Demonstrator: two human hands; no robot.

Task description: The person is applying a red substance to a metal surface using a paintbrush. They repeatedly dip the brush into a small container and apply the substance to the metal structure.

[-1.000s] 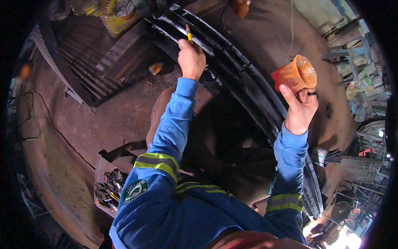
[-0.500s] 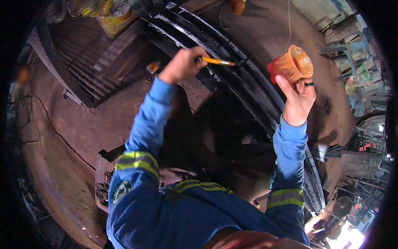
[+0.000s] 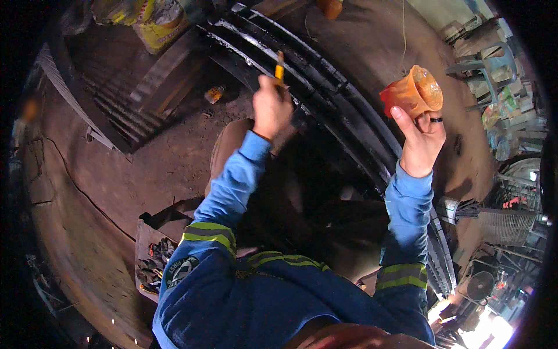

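Note:
My left hand is closed around a slim brush with a yellow handle, its tip pointing up and away from me. Just beyond it runs a long curved black metal frame with glossy, wet-looking streaks and pale patches along its upper left part. On the right, my right hand grips a tilted orange cup, reddish toward its base, with its wide mouth facing right. Something shiny coats the inside of the cup. How deep its contents are cannot be seen.
A box of tools stands by my left elbow. Dark ribbed metal panels and a yellow sack lie at far left. A small orange container rests on the floor. A plastic chair stands at right.
My left hand has moved right and slightly nearer, and the brush has swung from pointing right to pointing away from me. My right hand and the cup have barely shifted.

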